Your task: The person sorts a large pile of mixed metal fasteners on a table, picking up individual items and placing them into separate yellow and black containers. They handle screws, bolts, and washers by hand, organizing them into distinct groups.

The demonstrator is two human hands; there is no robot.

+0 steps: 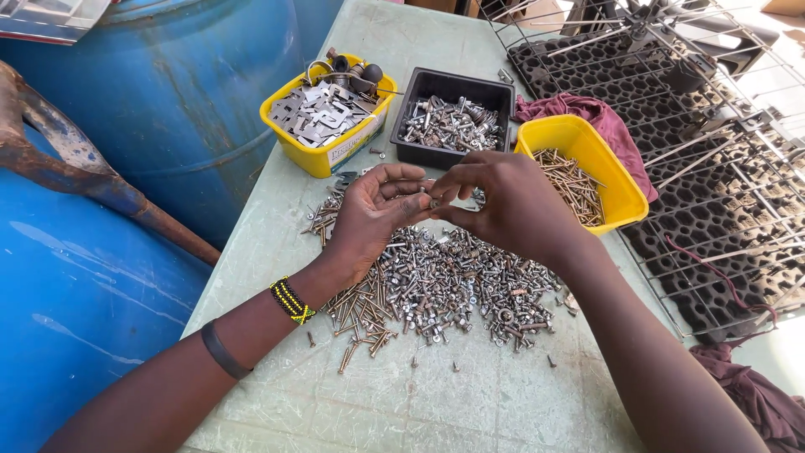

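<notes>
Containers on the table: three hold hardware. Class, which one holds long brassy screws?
The yellow tub on the right, beside the maroon cloth. The other yellow tub holds flat metal plates; the black tray holds silvery bolts.

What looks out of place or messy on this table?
A big loose heap of screws and bolts lies straight on the table, not in the tubs, with a few strays beyond its edge. A crumpled maroon rag is wedged behind the yellow tub of screws. Both hands pinch one small piece.

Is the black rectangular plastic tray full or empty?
Partly full: the black rectangular plastic tray holds a heap of silver bolts below its rim.
</notes>
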